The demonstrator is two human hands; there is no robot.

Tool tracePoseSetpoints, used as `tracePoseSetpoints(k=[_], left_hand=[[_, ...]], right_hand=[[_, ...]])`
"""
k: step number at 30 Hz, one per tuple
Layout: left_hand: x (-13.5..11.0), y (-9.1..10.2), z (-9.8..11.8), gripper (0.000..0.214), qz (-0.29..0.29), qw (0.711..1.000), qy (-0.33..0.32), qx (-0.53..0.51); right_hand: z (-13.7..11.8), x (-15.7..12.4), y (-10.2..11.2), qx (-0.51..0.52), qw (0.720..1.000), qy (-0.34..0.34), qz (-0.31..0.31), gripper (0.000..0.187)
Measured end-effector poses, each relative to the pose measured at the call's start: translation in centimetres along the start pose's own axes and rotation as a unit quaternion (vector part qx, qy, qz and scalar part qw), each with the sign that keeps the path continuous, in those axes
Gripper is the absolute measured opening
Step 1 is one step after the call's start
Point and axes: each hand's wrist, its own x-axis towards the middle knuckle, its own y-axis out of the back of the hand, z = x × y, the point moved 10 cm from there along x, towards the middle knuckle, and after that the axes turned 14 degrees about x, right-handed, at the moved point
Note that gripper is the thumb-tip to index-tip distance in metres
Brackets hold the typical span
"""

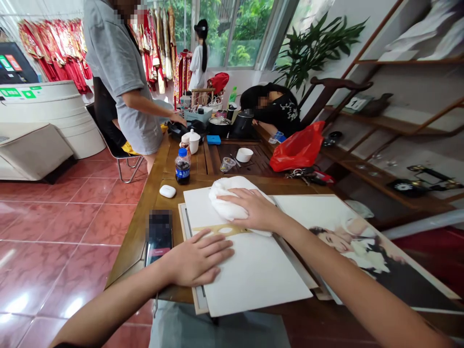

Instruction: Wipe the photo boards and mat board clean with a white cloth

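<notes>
Head view: the left hand (pixel 201 258) lies palm down with its fingers apart, flat on a white board (pixel 253 275) at the near end of the table, while the right hand (pixel 253 208) curls over a bunched white cloth (pixel 224 193) and grips it against the board's far part. A tan strip (pixel 212 227) crosses the board between the hands. The right palm and the cloth's underside are hidden; the right forearm covers part of a portrait panel (pixel 406 275) to the right, and a phone (pixel 158 241) on the left is partly pixelated. A person in grey (pixel 116 63), far left, is cut off at the top. The brown wooden table (pixel 166 174) also bears a blue-capped bottle (pixel 182 166), a white case (pixel 167 191) and a red bag (pixel 299 147). Around it are red floor tiles (pixel 94 222), far garment racks (pixel 54 48) and windows (pixel 235 34).
</notes>
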Motion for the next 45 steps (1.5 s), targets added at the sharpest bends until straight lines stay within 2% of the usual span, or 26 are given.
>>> tracePoseSetpoints(k=[5, 8, 14, 19, 22, 28, 33, 38, 45], left_hand=[[0.1, -0.3, 0.0, 0.055, -0.019, 1.000, 0.001, -0.001], [0.1, -0.3, 0.0, 0.056, -0.019, 1.000, -0.003, 0.000], [0.2, 0.0, 0.1, 0.056, -0.002, 1.000, -0.005, 0.006], [0.1, -1.2, -0.1, 0.056, -0.031, 0.999, 0.014, 0.000], [0.1, -1.7, -0.2, 0.057, -0.049, 0.999, 0.019, -0.007], [0.2, -0.4, 0.0, 0.058, -0.016, 1.000, 0.000, -0.022], [0.2, -0.3, 0.0, 0.057, -0.024, 1.000, -0.006, -0.010], [0.2, -0.2, 0.0, 0.057, -0.014, 1.000, -0.006, -0.001], [0.2, -0.2, 0.1, 0.057, -0.006, 1.000, -0.007, 0.010]], right_hand=[[-1.4, -2.9, 0.0, 0.010, 1.000, 0.015, -0.013, 0.066], [-2.1, -3.6, -0.1, 0.014, 1.000, 0.011, -0.014, 0.065], [-5.1, -1.2, -1.4, 0.054, 0.997, 0.028, -0.045, 0.069], [-8.0, 1.1, -2.8, 0.084, 0.992, 0.055, -0.077, 0.070], [-8.9, 1.9, -3.3, 0.087, 0.989, 0.079, -0.088, 0.069], [-7.4, 3.9, -3.4, 0.061, 0.994, 0.065, -0.064, 0.072], [-6.5, 5.3, -3.4, 0.043, 0.997, 0.051, -0.042, 0.074], [-5.2, 4.4, -2.7, 0.022, 0.999, 0.038, -0.032, 0.074], [-0.1, 2.0, -0.6, -0.008, 0.999, -0.034, 0.001, 0.071]])
